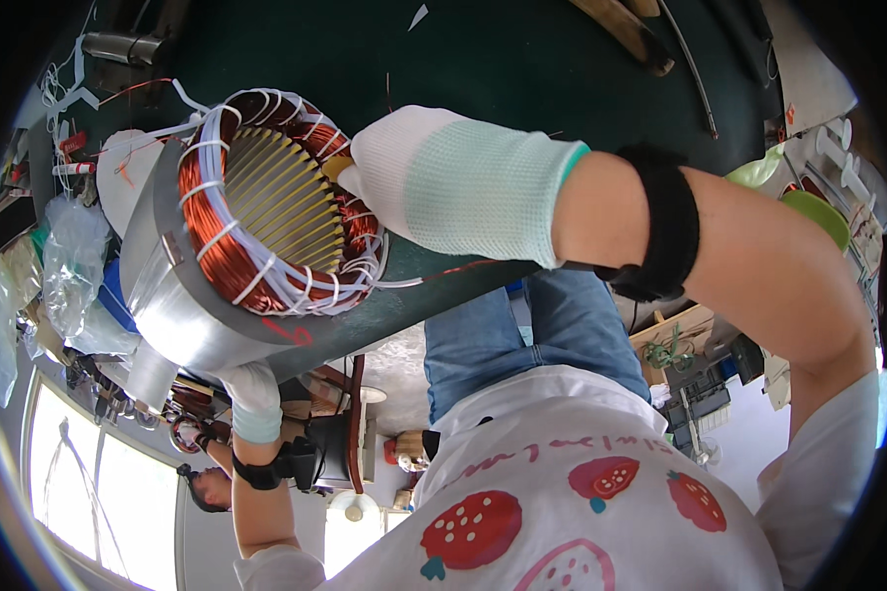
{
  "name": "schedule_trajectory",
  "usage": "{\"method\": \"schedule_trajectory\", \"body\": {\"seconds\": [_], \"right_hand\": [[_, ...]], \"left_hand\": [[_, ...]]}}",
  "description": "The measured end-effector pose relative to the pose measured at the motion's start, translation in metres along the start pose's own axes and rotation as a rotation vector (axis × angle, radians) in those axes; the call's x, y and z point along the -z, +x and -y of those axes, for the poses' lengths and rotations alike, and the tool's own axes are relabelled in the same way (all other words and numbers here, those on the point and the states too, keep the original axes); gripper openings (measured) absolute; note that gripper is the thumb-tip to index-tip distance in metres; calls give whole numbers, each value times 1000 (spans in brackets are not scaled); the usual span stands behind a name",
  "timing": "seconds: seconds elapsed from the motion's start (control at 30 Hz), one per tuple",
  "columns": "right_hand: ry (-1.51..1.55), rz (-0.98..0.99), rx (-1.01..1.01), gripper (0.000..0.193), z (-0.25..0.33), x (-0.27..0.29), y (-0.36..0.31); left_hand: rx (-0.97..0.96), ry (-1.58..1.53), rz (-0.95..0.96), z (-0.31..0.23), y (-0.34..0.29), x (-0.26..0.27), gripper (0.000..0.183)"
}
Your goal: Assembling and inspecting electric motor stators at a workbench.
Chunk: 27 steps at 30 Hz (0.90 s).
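Note:
A motor stator (182, 291) with a grey metal housing lies on its side on the dark green table. Copper windings (229, 258), bound with white cord, ring its open end. Yellow slot strips (284, 202) line the bore. My right hand (396, 167), in a white and pale green knit glove, is closed at the winding's right edge. A small yellowish piece (337, 167) shows at its fingertips, too covered to name. My left hand (251, 391), gloved too, is against the housing's lower near side; its fingers are hidden behind the metal.
A metal cylinder (123, 47) and loose white leads lie at the far left. Curved wooden pieces (626, 34) and a thin rod (695, 74) are at the far right. Clear plastic bags (74, 261) hang by the left edge. Another person (212, 488) works beyond my left arm.

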State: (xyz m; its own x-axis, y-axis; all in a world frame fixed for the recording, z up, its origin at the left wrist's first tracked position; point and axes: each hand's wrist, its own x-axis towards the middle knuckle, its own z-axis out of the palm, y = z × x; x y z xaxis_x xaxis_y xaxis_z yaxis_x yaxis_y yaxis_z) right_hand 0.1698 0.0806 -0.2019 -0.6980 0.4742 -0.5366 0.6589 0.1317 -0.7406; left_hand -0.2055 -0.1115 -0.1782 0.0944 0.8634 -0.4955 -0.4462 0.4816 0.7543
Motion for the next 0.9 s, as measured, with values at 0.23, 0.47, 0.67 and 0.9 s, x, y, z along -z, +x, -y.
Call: {"method": "schedule_trajectory", "body": {"seconds": [0.23,0.47,0.67,0.9], "right_hand": [[360,172,-270,40,17,43,-15],[206,93,-173,25,13,16,-10],[242,57,-107,25,-4,-27,-1],[377,343,-113,45,18,-38,-52]], "left_hand": [[-20,136,-15,-3,7,-2,67],[-185,189,-612,15,35,-67,61],[-476,619,-443,18,60,-97,47],[-365,662,-579,26,-5,-132,51]]}}
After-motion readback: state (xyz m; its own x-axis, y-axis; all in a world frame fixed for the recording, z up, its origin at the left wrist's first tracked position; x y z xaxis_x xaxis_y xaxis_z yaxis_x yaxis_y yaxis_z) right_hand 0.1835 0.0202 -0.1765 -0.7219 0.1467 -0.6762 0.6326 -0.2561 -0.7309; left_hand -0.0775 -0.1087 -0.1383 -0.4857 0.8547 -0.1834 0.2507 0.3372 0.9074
